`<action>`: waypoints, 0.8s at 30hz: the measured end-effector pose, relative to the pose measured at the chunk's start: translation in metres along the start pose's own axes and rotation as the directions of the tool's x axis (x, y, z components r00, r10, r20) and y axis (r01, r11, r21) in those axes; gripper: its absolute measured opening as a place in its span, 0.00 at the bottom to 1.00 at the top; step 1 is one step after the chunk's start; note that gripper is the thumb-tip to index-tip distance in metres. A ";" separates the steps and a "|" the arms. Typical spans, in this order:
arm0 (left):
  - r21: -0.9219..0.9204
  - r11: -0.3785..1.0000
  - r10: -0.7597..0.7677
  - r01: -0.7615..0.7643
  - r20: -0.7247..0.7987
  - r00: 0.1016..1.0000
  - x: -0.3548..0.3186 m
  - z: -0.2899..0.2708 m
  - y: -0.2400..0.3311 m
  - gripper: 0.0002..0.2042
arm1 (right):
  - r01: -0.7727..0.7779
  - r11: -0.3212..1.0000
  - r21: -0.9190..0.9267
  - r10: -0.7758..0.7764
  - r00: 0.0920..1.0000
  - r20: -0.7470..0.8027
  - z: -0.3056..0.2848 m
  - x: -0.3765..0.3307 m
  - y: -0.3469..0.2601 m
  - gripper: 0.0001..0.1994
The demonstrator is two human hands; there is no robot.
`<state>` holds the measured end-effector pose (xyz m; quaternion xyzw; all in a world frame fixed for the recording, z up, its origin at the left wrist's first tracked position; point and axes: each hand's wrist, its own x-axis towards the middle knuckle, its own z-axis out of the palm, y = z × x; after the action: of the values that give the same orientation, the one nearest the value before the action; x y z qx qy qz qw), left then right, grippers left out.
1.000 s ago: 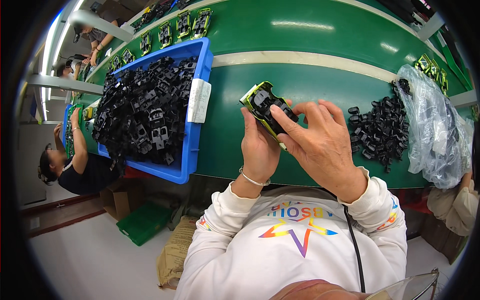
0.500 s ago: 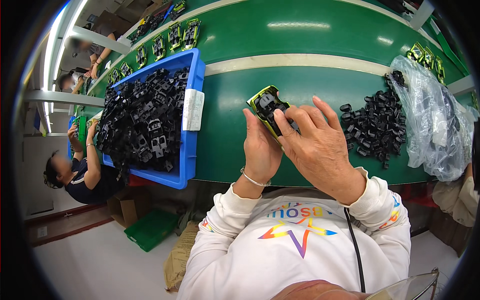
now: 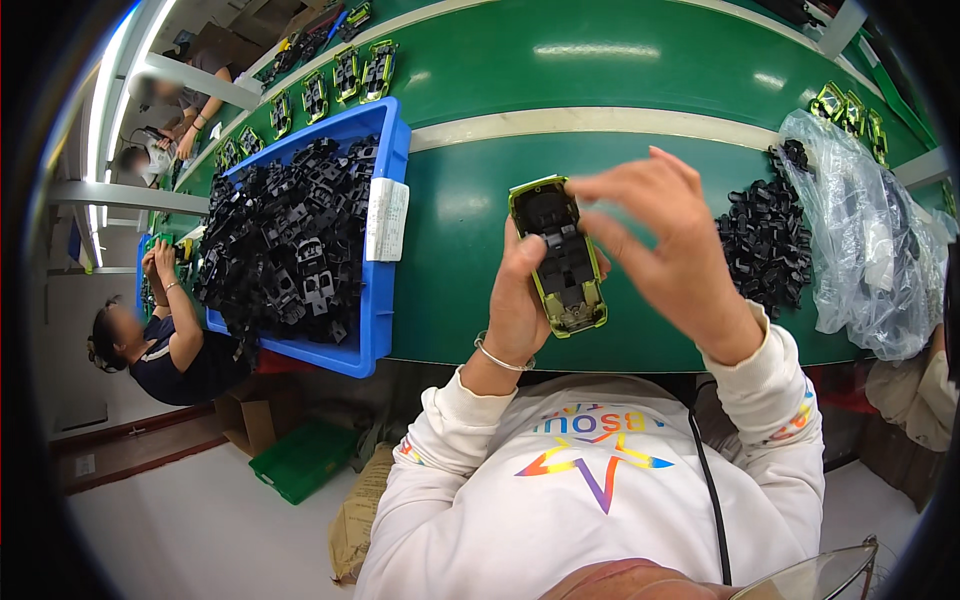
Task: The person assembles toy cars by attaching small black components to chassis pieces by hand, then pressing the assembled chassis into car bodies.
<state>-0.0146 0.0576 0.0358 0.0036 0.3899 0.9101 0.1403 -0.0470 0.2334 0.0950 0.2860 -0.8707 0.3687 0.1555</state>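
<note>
The left hand (image 3: 517, 300) grips an oblong, lime-edged black plastic piece (image 3: 563, 262); the right hand (image 3: 663, 228), fingers parted, blurs close beside it.

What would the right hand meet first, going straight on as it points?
The right hand would likely first meet the green-edged shell in the left hand; depth is unclear, and they may be touching.
</note>
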 end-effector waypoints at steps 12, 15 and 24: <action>0.227 0.972 -0.056 0.057 -0.011 0.998 0.005 0.010 0.005 0.28 | -0.669 0.333 0.664 0.361 0.741 0.566 0.021 0.022 0.038 0.15; 0.228 0.970 -0.078 0.081 -0.022 0.997 0.010 0.009 0.005 0.26 | -0.713 0.342 0.612 0.406 0.700 0.588 0.021 0.025 0.040 0.15; 0.420 0.904 0.151 -0.075 -0.152 0.977 0.153 -0.029 0.020 0.16 | -0.517 0.733 0.442 0.470 0.855 0.220 -0.009 0.036 0.107 0.29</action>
<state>-0.1697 0.0634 0.0136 -0.0271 0.5831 0.8106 0.0472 -0.1404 0.2871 0.0595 0.0912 -0.8002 0.5890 -0.0659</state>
